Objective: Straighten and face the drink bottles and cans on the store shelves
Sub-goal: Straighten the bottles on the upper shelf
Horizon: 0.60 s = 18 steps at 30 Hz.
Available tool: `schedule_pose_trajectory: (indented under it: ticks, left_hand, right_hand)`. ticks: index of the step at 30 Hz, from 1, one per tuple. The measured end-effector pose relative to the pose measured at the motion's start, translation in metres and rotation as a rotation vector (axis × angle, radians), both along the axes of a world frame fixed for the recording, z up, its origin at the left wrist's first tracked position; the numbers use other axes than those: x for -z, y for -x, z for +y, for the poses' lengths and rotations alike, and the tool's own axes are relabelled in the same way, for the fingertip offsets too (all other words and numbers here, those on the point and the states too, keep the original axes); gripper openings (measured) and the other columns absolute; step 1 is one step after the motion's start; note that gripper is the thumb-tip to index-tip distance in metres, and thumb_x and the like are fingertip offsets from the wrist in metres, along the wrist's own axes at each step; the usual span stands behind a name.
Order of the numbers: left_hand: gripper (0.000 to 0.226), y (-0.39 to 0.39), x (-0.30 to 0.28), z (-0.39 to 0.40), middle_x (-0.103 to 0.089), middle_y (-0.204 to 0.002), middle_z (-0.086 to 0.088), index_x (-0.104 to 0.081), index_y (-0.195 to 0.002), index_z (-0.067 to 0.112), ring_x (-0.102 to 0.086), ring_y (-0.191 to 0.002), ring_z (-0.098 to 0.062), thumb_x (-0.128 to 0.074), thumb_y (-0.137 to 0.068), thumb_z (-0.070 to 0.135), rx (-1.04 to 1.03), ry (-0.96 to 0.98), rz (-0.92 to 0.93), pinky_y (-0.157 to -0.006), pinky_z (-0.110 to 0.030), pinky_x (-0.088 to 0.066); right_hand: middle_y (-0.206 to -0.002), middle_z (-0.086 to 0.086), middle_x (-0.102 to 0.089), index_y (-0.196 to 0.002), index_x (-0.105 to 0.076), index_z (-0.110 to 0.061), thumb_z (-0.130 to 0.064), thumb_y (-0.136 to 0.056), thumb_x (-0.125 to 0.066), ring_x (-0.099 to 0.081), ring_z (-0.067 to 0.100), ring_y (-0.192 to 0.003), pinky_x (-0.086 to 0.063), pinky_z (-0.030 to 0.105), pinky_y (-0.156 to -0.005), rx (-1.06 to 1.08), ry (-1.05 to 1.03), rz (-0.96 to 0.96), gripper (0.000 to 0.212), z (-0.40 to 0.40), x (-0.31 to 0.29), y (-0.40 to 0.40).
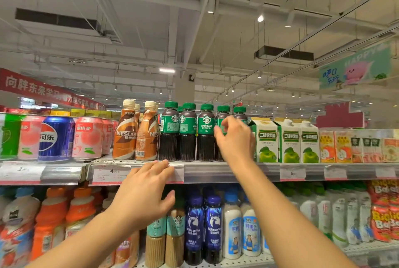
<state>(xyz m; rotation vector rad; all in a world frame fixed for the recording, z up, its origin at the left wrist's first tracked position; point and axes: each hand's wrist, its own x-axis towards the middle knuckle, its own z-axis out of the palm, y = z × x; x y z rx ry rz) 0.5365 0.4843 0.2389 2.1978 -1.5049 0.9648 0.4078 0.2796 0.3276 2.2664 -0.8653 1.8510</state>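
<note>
5 green-capped coffee bottles [187,132] stand in a row on the top shelf [216,165], dark ribbed plastic below a glossy green label band, and I can read the siren logo and "AMERICANO" on the 3rd one, which faces me squarely. My right hand [234,138] is up at the 4th bottle [222,116], fingers curled over its label so most of it is hidden; I cannot tell for sure that they close around it. My left hand [143,190] is lower, fingers spread and relaxed, fingertips against the clear plastic price strip [138,173] at the shelf edge, holding nothing. Just left of the green row stand 2 brown bottles [136,132] with cream caps and smooth shrink sleeves; the right one is turned, showing a barcode. Further left are round metal cans [57,137], pink and blue. To the right of my hand sit 3 gable-top cartons [287,140], white card with green apples printed on, then small juice boxes [336,146]. On the lower shelf I see blue bottles [204,226] with a deer mark, white milky bottles [241,228] and orange ones [51,222], blurred.
</note>
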Motion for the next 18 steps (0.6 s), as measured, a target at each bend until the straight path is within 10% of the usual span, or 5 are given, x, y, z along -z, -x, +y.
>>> schedule_pose_trajectory:
  ticks: [7, 13, 18]
  left_hand:
    - [0.027, 0.018, -0.101, -0.021, -0.070, -0.120, 0.009, -0.069, -0.120, 0.027, -0.060, -0.116, -0.014, -0.061, -0.095, 0.022, 0.245, 0.310, -0.084, -0.101, -0.040, -0.052]
    - [0.038, 0.005, -0.174, -0.063, -0.059, -0.140, 0.001, -0.056, -0.137, 0.025, -0.050, -0.129, -0.025, -0.060, -0.099, 0.030, 0.102, 0.218, -0.056, -0.105, -0.049, -0.046]
    - [0.049, -0.010, -0.189, -0.085, -0.061, -0.138, -0.007, -0.048, -0.146, 0.022, -0.058, -0.121, -0.030, -0.056, -0.101, 0.040, -0.019, 0.065, 0.020, -0.101, -0.049, -0.050]
  right_hand:
    - [-0.139, -0.001, -0.061, -0.138, -0.057, -0.022, -0.034, -0.101, -0.058, -0.046, 0.024, -0.135, -0.040, 0.046, -0.111, -0.192, 0.039, 0.353, 0.039, -0.033, -0.093, 0.031]
    - [-0.142, 0.008, -0.061, -0.144, -0.055, -0.017, -0.042, -0.102, -0.059, -0.058, 0.026, -0.126, -0.044, 0.037, -0.100, -0.227, -0.086, 0.674, 0.050, -0.052, -0.114, 0.030]
    - [-0.125, 0.007, -0.068, -0.126, -0.066, -0.019, -0.041, -0.099, -0.064, -0.062, 0.026, -0.114, -0.051, 0.041, -0.097, -0.276, -0.084, 0.576, 0.035, -0.069, -0.114, 0.021]
